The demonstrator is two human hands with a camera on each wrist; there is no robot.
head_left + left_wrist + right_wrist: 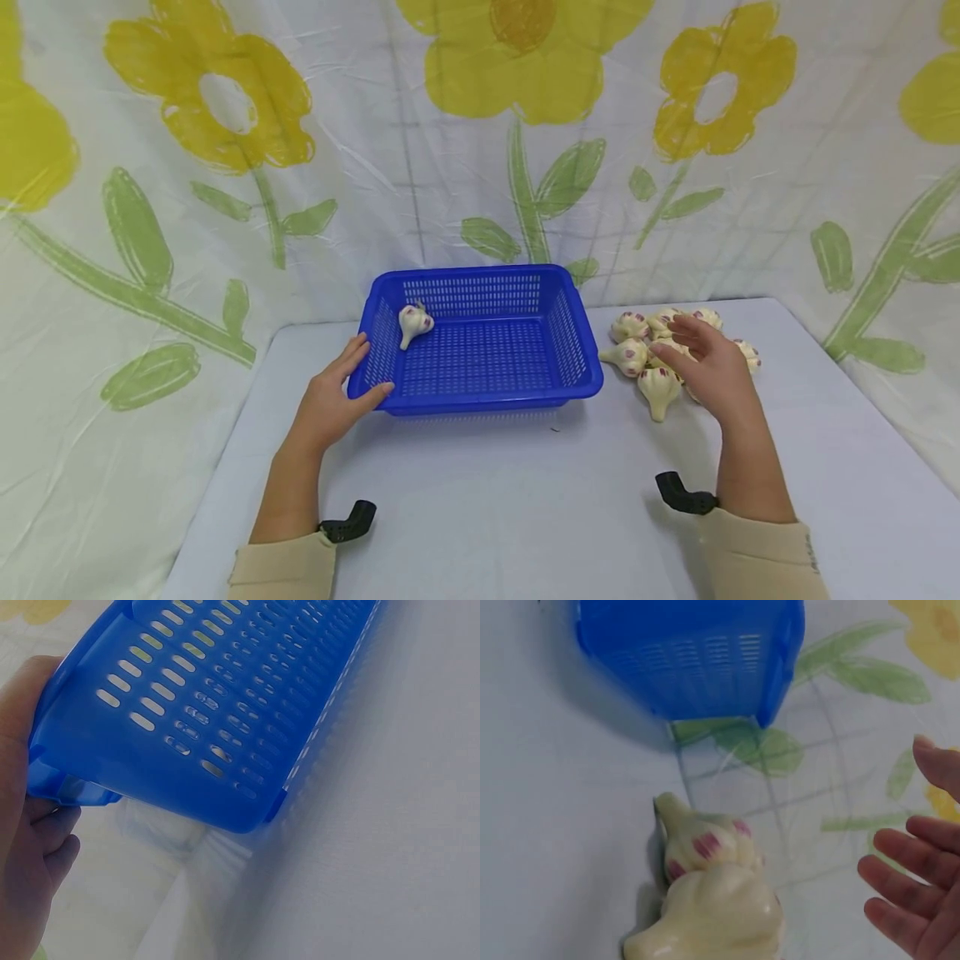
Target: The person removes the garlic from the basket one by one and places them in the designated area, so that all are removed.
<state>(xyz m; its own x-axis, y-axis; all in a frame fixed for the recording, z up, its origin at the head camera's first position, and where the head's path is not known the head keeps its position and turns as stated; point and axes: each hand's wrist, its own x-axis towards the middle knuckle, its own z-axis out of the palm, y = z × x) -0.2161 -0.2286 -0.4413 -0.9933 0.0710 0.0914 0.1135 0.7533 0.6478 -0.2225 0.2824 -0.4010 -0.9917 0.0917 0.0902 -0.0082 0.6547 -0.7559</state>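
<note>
A blue plastic basket (pixel 480 402) with slotted walls stands on the table, one garlic bulb (pixel 415 322) lying inside near its left wall. My left hand (pixel 330 404) grips the basket's left rim by the front corner. In the left wrist view, the fingers (pixel 56 832) curl beneath the rim of the basket (pixel 150 761). Over a heap of garlic bulbs (pixel 660 387) on the right hovers my right hand (pixel 716 367), fingers spread and holding nothing. Two bulbs (pixel 720 911) show beside that hand (pixel 922 877) in the right wrist view; it partly hides the heap in the head view.
A white cloth covers the table (pixel 480 500). Behind it hangs a pale curtain (pixel 375 192) with yellow flowers, close to the basket's back edge. A small dark scrap (pixel 555 430) lies in front of the basket. Black curved pieces (pixel 348 523) sit at both wrists.
</note>
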